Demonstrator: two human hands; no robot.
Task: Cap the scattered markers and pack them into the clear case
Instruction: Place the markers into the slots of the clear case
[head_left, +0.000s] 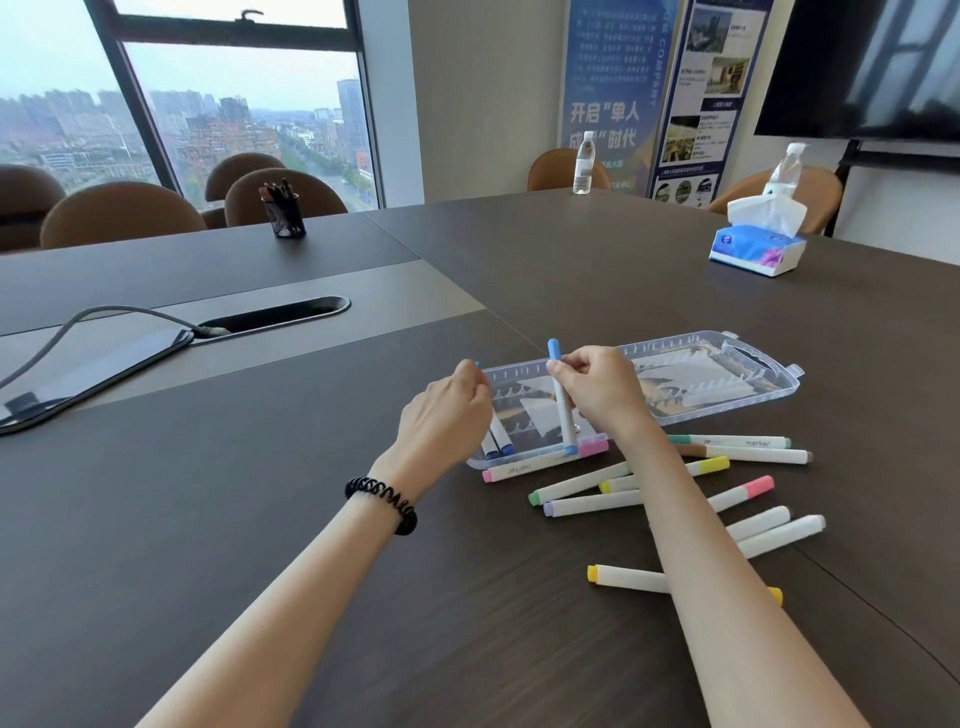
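The right hand (597, 395), just right of the frame's middle, grips a white marker with light blue caps at both ends (562, 400). It holds the marker nearly upright, with the lower cap at the near edge of the clear plastic case (727, 387). The case lies open on the dark wooden table (260, 519) and stretches from the centre towards the right of the frame. The left hand (452, 405), fingers curled, pinches a small blue thing (478, 364) that is mostly hidden. Below this hand, two dark-blue-capped white markers (497, 440) lie in the case's left part. A pink-capped white marker (540, 463) lies along the case's near edge. More white markers with coloured caps (592, 503) are scattered lower right, some under the right forearm. A black coiled band (384, 500) circles the left wrist. A blue tissue box (756, 252) sits at upper right.
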